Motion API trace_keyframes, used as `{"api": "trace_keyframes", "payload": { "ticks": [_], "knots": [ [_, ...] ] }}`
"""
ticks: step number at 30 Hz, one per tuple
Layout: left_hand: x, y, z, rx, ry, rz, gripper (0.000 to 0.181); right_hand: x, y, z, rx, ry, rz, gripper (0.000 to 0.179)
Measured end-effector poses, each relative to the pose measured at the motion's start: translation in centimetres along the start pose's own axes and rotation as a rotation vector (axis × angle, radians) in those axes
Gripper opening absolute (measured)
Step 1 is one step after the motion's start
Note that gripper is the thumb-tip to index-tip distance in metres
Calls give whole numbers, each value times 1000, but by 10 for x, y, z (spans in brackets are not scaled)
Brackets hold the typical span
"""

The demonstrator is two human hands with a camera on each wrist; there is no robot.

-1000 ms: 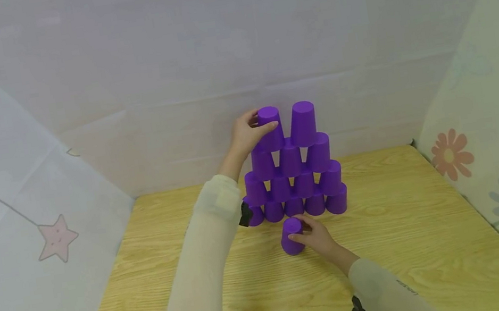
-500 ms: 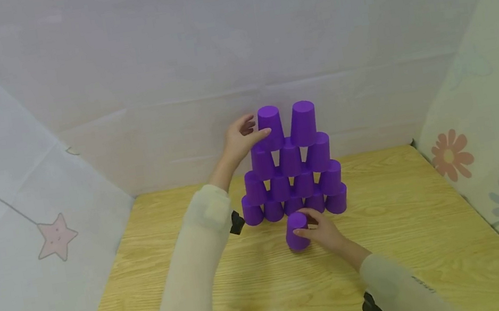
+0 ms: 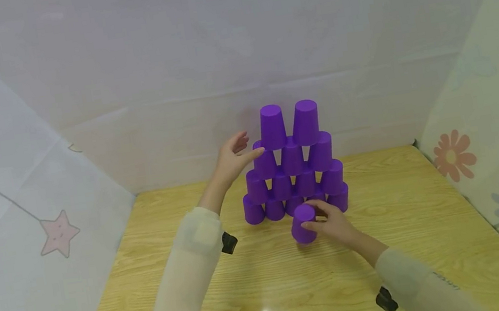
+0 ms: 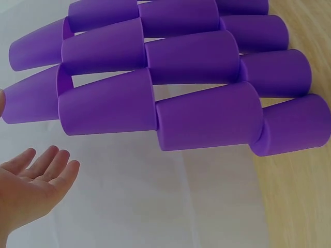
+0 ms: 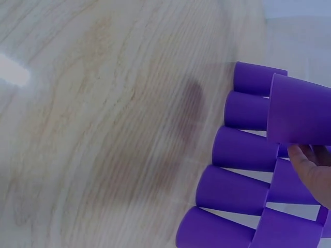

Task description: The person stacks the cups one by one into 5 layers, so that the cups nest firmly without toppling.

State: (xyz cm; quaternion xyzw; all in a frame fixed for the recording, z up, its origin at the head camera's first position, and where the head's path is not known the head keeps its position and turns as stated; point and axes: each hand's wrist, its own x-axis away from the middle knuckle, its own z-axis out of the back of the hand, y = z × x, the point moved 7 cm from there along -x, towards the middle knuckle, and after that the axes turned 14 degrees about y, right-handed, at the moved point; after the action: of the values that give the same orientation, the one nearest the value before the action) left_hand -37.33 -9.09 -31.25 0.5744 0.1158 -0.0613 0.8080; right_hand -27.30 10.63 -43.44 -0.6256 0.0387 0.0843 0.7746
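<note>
Purple upside-down cups form a pyramid [image 3: 292, 157] of several tiers, with two cups on top. My left hand [image 3: 233, 160] is beside the pyramid's left side, fingers loosely extended around nothing. In the left wrist view, that hand [image 4: 36, 186] has its palm turned up, and its thumb tip is by a cup [image 4: 33, 98]; whether they touch I cannot tell. With thumb and fingers, my right hand [image 3: 337, 223] grips a single purple cup [image 3: 303, 224], bottom upward, in front of the lowest tier. The right wrist view has this cup [image 5: 300, 108] off the wooden table.
The pyramid stands on a wooden table [image 3: 232, 298] near its back edge. A pale cloth wall [image 3: 180, 80] rises behind, and printed cloth walls [image 3: 479, 105] flank both sides. Small black pieces [image 3: 229, 243] hang at the wrists.
My left hand has let go of the upper left cup and drawn back down and left; that cup stays in place. My right hand has carried its cup slightly right and upward.
</note>
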Motion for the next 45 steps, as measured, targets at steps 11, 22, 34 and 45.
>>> {"api": "trace_keyframes", "payload": {
  "ticks": [11, 22, 34, 45],
  "knots": [
    [21, -24, 7, -6, -13, 55, 74, -1, -37, 16, 26, -27, 99, 42],
    [43, -50, 26, -12, 65, 64, 73, -20, -33, 42, 28, -26, 117, 46],
    [72, -89, 34, -20, 109, 136, 71, -33, -73, 64, 61, -53, 141, 45],
    [91, -108, 37, 18, 127, 191, 68, -54, -122, 81, 80, -27, 161, 48]
  ]
}}
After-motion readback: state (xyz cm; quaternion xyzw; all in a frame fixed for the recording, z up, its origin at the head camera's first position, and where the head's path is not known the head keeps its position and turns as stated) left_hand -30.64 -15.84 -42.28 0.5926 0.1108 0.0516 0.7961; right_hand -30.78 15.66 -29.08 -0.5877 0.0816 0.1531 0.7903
